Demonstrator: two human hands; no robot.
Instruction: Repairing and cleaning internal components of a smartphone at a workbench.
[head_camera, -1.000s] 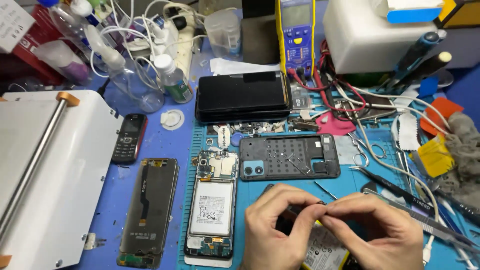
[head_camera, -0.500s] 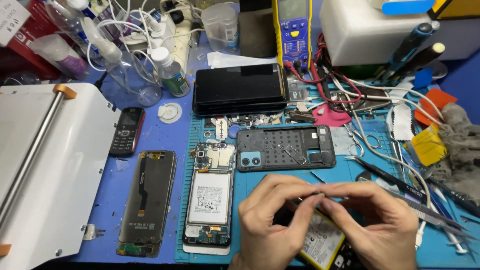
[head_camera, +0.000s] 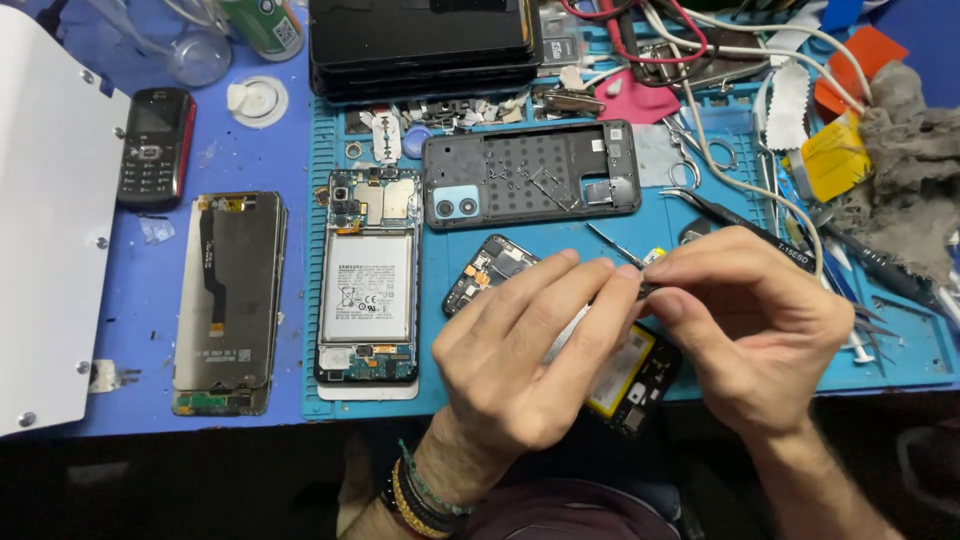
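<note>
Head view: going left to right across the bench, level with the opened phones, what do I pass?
White plate → detached screen panel → opened phone with battery → left hand → right hand → grey rag.

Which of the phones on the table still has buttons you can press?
The small black and red keypad phone at the far left, on the blue table. The opened phone shows its battery, and the black frame is an empty shell.

The blue desk (head_camera: 250, 160) carries a teal rubber work mat (head_camera: 520, 215), beyond the hands (head_camera: 640, 330), and a small black-red keypad phone (head_camera: 152, 145) far left of them.
</note>
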